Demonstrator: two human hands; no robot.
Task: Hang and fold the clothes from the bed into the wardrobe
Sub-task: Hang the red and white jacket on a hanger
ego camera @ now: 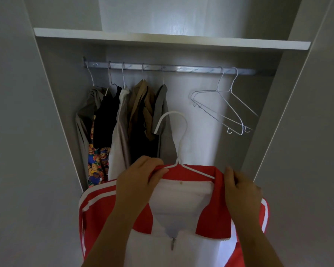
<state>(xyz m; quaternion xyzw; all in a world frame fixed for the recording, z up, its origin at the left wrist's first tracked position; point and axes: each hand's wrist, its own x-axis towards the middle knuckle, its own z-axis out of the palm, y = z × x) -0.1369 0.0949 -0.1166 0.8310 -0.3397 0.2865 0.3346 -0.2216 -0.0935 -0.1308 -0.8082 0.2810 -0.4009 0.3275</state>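
1. You won't find any text here that you can read.
2. The clothes rail (pixel 172 68) in the wardrobe (pixel 62 83) carries faint printed marks repeated along its face, too small and blurred for you to make out.

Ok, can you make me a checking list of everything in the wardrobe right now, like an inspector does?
Surface: white shelf above the rail; its top is out of sight.
Job's things: red and white jacket on a white hanger, held below the rail, not yet hooked on. Clothes on five hangers fill the rail's left end, with a teddy-bear print low down. Two empty hangers hang at its right.
Clutter: nothing seen.
Hands: left hand pinches the jacket's collar by the hanger; right hand grips the collar's other side.
Cables: nothing seen.
Surroundings: grey side panels on both sides.
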